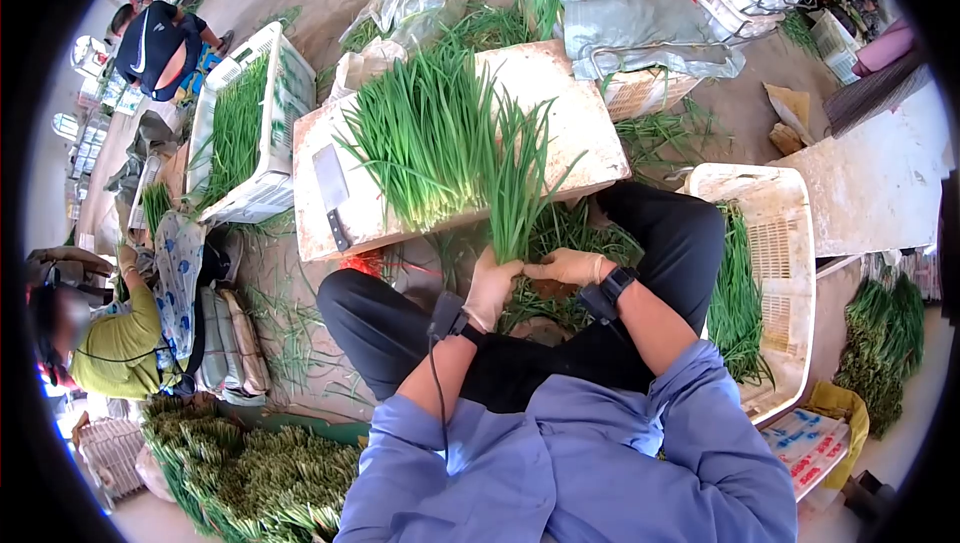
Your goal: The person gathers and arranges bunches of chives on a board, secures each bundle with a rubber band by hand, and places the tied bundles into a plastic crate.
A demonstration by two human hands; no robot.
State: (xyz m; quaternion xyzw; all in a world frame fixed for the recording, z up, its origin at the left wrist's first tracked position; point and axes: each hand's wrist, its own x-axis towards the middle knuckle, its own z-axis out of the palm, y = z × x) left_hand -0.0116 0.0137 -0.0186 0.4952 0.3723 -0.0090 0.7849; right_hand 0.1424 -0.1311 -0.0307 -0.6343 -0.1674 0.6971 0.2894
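Observation:
My left hand (pixel 492 290), in a pale glove, is closed round the lower end of a small bunch of chives (pixel 513 188). The bunch stands up from my fist, its leaf tips leaning over the board's near edge. My right hand (pixel 568 268), gloved too, has its fingers pinched together at the base of that bunch; what they grip is too small to make out. Just beyond lies a large pile of chives (pixel 420 133) on the pale board (pixel 590 133). A cleaver (pixel 331 193) with a black handle rests on the board's left side.
A white crate (pixel 268 158) of chives stands left of the board, another crate (pixel 785 273) on my right. Bundled greens (pixel 265 473) lie at lower left. Loose leaves litter the floor. One person in a green top (pixel 120 343) sits left; another in dark clothes (pixel 160 48) bends farther back.

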